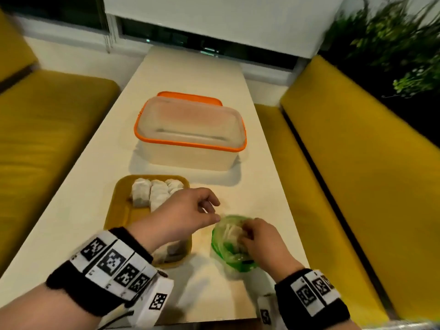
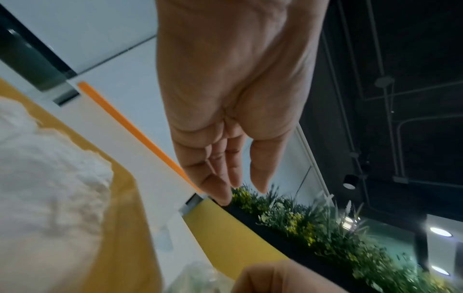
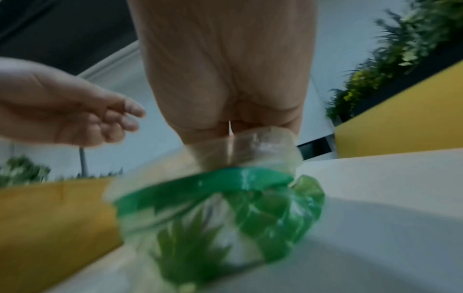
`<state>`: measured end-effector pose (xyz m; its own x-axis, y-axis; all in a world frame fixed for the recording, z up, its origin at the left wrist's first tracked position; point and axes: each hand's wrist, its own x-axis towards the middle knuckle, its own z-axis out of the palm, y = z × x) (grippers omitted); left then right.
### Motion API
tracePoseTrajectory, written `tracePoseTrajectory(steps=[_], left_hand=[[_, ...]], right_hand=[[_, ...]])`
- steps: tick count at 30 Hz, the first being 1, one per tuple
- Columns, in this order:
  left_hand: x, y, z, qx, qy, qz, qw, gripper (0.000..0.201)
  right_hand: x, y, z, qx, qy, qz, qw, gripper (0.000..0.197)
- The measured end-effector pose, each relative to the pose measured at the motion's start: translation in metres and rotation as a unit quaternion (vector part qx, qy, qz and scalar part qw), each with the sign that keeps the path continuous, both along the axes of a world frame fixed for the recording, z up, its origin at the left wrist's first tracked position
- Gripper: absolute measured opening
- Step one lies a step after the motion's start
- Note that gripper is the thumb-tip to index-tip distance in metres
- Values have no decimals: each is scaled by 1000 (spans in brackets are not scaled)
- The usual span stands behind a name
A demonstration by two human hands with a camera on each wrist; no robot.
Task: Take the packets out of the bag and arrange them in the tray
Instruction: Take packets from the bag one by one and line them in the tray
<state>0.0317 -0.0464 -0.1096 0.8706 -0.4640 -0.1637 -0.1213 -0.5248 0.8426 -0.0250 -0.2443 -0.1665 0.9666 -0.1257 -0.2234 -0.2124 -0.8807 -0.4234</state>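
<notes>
The right hand (image 1: pixel 260 236) reached into the green bag (image 1: pixel 229 248) at lower centre, fingers hidden. The left hand (image 1: pixel 188 215) hovered loosely spread, holding nothing. No lettering was readable.

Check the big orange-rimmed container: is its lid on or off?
Off. The container stands open-topped; its orange lid lies behind it.

Tabletop (image 1: pixel 195 75) cream-white. Tray (image 1: pixel 119 206) mustard yellow. Packets (image 1: pixel 152 191) white, slightly grey at edges. Bag (image 1: pixel 228 248) clear plastic with green band and green leaf print, pale contents showing through. Box (image 1: pixel 190 151) translucent, frosted, with orange rim; lid (image 1: pixel 188 95) behind it orange. Benches (image 1: pixel 345 148) on both sides yellow, the left one duller. Wristbands (image 1: pixel 112 265) black with white blocks carrying black square-code patterns. Plants (image 1: pixel 385 36) dark green with lighter green tips, small yellow flowers in left wrist view. Blind (image 1: pixel 214 17) white.
</notes>
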Motion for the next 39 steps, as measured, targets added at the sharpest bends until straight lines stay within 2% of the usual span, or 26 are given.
tracePoseTrajectory(steps=[2,7,10,12,14,16,17,18,19,20,21,22,24,25,27,30,35,37,39], left_hand=[[0,-17,-3,18,-12,-18,1000,21],[4,-41,-14,26,27,-26,999,33],[6,-52,-15,5,45,-14,999,55],[6,-57,-14,-51,107,-12,993,64],[4,-60,-15,-113,189,-44,974,63],[-2,-63,-15,-191,278,-65,939,41],[-5,-65,-13,-233,319,-52,917,27],[-6,-64,-12,-262,347,-23,900,23],[-7,-63,-11,-286,362,14,887,25],[-5,-59,-10,-297,358,49,884,27],[-3,-54,-9,-302,350,78,883,27],[0,-48,-8,-302,337,97,886,27],[4,-37,-6,-303,322,128,888,25],[4,-33,-5,-303,319,144,886,23],[2,-28,-5,-301,320,171,882,18],[-1,-22,-7,-280,327,172,886,8],[-2,-6,-5,-268,338,148,890,13],[-2,-2,-7,-273,331,152,890,17],[-3,-3,-9,-269,321,159,894,20]], right_hand=[[-2,-9,3,69,-25,-33,997,4],[-2,-28,19,270,-46,-91,958,18],[-3,-32,31,304,-52,-81,948,16],[-4,-31,41,317,-52,-54,946,17],[-5,-24,51,334,-62,-33,940,19],[-5,-14,58,360,-86,-40,928,21],[-4,-10,58,373,-101,-62,920,21],[-3,-7,56,374,-120,-85,916,22],[-2,-6,54,349,-142,-101,921,21],[-2,-8,50,276,-157,-95,944,19],[-2,-11,45,158,-145,-60,975,15],[-3,-14,39,36,-106,-12,994,17],[-5,-16,22,-133,-17,57,989,33],[-6,-15,14,-166,6,68,984,37],[-6,-11,1,-184,10,69,980,38],[-1,-7,-5,-169,-9,51,984,26],[0,-7,-5,-144,-6,48,988,19],[0,-6,-5,-126,20,35,991,29],[2,-4,-6,-147,47,46,987,40]])
